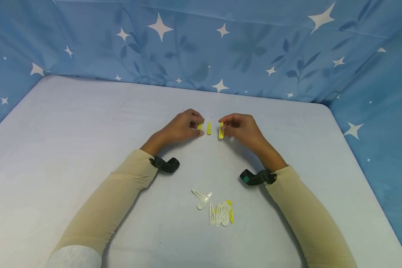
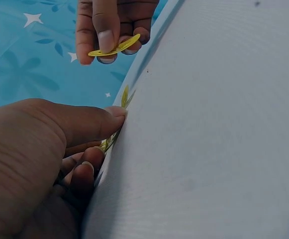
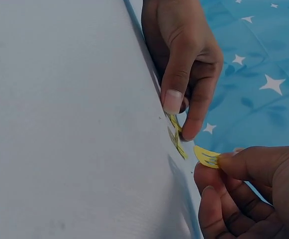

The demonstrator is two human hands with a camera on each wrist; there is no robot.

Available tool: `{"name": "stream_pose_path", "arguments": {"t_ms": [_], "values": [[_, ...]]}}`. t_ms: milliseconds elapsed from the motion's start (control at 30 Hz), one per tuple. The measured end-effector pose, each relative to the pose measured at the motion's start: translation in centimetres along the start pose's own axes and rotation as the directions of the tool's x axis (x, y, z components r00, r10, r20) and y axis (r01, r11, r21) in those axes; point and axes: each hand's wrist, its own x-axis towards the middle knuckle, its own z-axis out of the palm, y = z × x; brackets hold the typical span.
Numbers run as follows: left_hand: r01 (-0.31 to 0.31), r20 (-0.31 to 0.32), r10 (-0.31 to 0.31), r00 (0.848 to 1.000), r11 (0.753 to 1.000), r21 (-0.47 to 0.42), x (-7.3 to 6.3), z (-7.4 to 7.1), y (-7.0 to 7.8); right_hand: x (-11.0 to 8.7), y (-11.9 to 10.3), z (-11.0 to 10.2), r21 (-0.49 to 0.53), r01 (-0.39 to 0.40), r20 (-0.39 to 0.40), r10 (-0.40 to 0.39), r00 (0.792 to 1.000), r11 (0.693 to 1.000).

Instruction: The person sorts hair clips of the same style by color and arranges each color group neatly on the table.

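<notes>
My right hand (image 1: 243, 128) pinches a yellow snap hair clip (image 1: 221, 131) between thumb and fingers, raised off the tabletop. In the right wrist view this clip (image 3: 207, 156) juts out past the thumb tip. To its left, a second yellow hair clip (image 1: 209, 128) lies lengthwise on the white cloth between the hands. My left hand (image 1: 182, 127) has thumb and index finger at the two ends of a third yellow hair clip (image 1: 200, 126), down at the table surface. Part of that clip is hidden by the fingers in the left wrist view.
Nearer the body lies a loose pile of white hair clips (image 1: 212, 214) with a yellow one (image 1: 231, 214) among them. Two crossed white clips (image 1: 204, 201) sit beside it. A blue star-patterned curtain (image 1: 194, 44) hangs behind the white table (image 1: 87, 123).
</notes>
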Motion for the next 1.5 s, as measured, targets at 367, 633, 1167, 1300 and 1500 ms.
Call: {"name": "stream_pose_path", "arguments": {"t_ms": [367,633,1167,1300,1500], "values": [[-0.005,0.0,0.005,1.0,1.0,0.008,0.0,0.0,0.4,0.4,0.1,0.3,-0.042,-0.032,-0.038,0.03,0.999,0.999],[-0.008,-0.01,0.008,1.0,1.0,0.007,-0.1,-0.1,0.0,1.3,0.5,0.7,-0.077,-0.025,-0.045,0.021,0.999,0.997],[-0.013,-0.01,0.013,1.0,1.0,-0.007,-0.1,-0.2,0.0,1.6,0.7,1.5,-0.124,0.014,-0.055,-0.021,0.998,0.992],[-0.008,-0.006,0.008,1.0,1.0,-0.017,0.0,-0.1,-0.1,1.7,0.7,1.5,-0.127,-0.008,-0.055,0.001,0.999,0.992],[-0.006,-0.003,0.006,1.0,1.0,-0.02,0.1,0.0,0.0,1.6,0.7,1.5,-0.117,-0.013,-0.054,0.007,0.999,0.993]]}}
